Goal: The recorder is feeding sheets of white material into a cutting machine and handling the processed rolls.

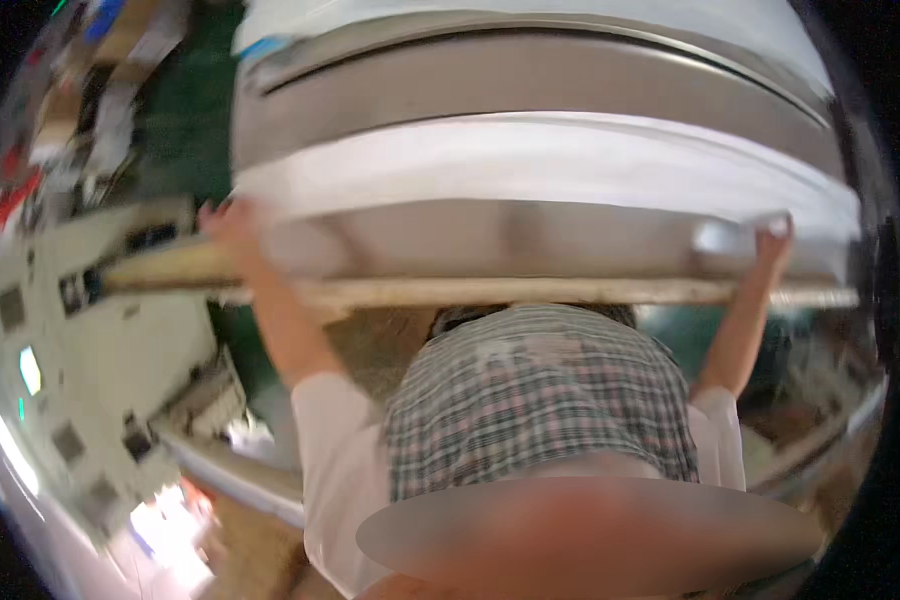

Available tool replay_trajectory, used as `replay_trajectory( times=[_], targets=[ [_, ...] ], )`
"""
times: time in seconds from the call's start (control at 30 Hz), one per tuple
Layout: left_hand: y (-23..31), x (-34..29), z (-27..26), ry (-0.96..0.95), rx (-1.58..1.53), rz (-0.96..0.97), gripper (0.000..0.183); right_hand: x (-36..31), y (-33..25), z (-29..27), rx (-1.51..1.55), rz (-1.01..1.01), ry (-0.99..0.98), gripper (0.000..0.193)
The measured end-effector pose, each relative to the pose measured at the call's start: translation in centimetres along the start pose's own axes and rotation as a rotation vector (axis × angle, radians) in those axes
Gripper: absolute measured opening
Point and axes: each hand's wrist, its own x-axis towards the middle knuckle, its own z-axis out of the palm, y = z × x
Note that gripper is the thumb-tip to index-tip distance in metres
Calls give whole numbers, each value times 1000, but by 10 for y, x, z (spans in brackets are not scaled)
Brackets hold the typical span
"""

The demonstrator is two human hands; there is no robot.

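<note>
A long, brownish-grey panel point(530, 78) with a smooth, sheen-like surface spans the view in front of me, a dark slit running along its far side. Across it lies a wide white sheet point(490, 165), its near edge bowed. At the sheet's left end my left hand point(232, 218) is closed on its edge, the fingertips smeared by motion. My right hand point(773, 238) is closed at the near right edge of the same sheet. Beside the right hand a pale, shiny patch shows on the panel; whether it is a reflection or an object I cannot tell. Both arms are spread wide.
The panel rests above a wooden edge point(530, 291) close to my body. A pale cabinet-like machine point(120, 330) with dark fittings stands at the left. Boxes and loose items point(75, 110) lie on the green floor point(195, 110) at the far left.
</note>
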Motion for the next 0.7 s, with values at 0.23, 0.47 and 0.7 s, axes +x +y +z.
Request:
replay_trajectory(
  times=[0.23, 0.47, 0.7],
  targets=[
    [66, -47, 23, -193, 964, 534, 65, -36, -16, 26, -413, -346, 291, 40],
    [88, -41, 17, -267, 1149, 626, 54, -22, -72, 35, -87, -320, 459, 20],
    [112, -196, 191, -575, 1137, 587, 45, 69, -155, 8, -402, -540, 291, 16]
  ],
)
